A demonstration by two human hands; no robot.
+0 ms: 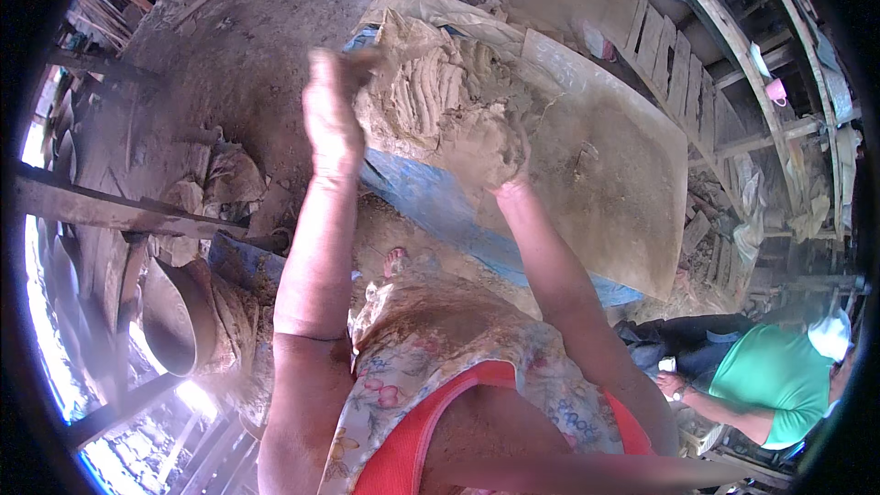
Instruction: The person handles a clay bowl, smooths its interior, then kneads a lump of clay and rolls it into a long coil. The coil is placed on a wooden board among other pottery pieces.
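A large mound of wet grey-brown clay (403, 96) with ridged, torn furrows lies on the far left part of a board-topped work table (623, 165). My left hand (332, 115) is raised at the mound's left edge, its fingers extended and partly blurred, with nothing visible in it. Caked with clay, my right hand (490, 147) rests against the near right side of the mound. Its fingers blend into the clay, so their grip is hidden.
Blue sheeting (440, 202) hangs along the table's near side. Clay pots (179, 316) and a wooden beam (137, 202) stand to the left. Slatted wood (669, 55) lies beyond the table. At lower right is another person in a green shirt (770, 376), holding a small pale object.
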